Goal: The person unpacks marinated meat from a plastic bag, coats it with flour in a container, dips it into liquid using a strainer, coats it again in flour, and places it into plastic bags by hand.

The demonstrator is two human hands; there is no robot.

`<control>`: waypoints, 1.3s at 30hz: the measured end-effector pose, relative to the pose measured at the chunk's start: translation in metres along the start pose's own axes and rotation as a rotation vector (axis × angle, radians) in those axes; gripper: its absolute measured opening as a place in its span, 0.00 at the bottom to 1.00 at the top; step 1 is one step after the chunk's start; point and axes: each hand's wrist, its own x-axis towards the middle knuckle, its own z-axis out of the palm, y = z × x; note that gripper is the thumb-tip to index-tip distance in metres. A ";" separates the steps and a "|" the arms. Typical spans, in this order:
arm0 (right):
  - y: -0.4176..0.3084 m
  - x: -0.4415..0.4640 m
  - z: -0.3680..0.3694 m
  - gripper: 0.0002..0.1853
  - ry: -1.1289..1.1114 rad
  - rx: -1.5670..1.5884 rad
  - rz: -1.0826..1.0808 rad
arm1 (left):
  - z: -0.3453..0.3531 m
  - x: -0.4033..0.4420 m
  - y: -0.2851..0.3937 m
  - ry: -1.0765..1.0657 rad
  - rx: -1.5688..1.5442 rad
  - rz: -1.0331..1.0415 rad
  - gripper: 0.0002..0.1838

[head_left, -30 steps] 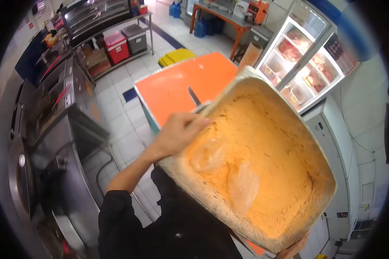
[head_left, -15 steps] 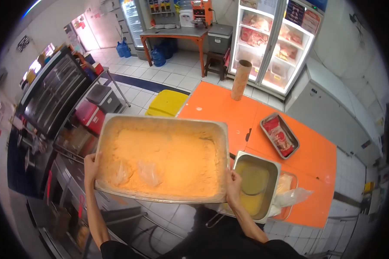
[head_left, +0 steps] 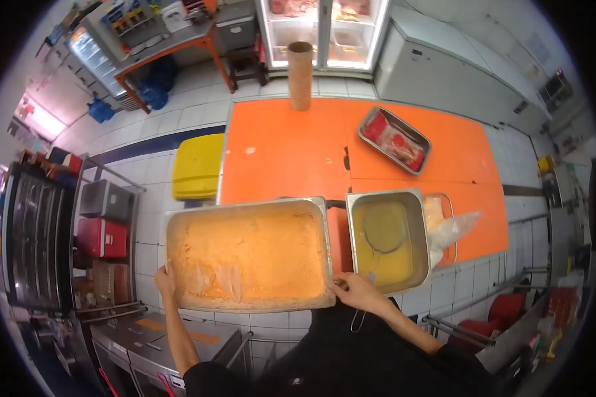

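Tray in the grasp of left hand at its left edge, right hand at its near right corner.

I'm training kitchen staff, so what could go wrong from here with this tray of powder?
The left grip and right grip hold the metal tray toward its near corners, so it might tip and spill orange powder. The right grip is close to the pan, so a bump could slosh its yellow liquid. Clear plastic lies in the powder and might get mixed in.
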 end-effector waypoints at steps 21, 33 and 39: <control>0.135 -0.112 -0.143 0.09 1.027 -0.004 0.300 | 0.054 0.011 0.334 -0.053 -0.501 0.572 0.13; 0.183 -0.157 -0.191 0.08 1.134 0.310 0.326 | 0.414 -0.002 0.474 -1.278 0.562 0.765 0.12; 0.177 -0.065 -0.275 0.07 0.863 0.323 -0.020 | 0.347 -0.034 0.542 -0.844 1.011 1.342 0.12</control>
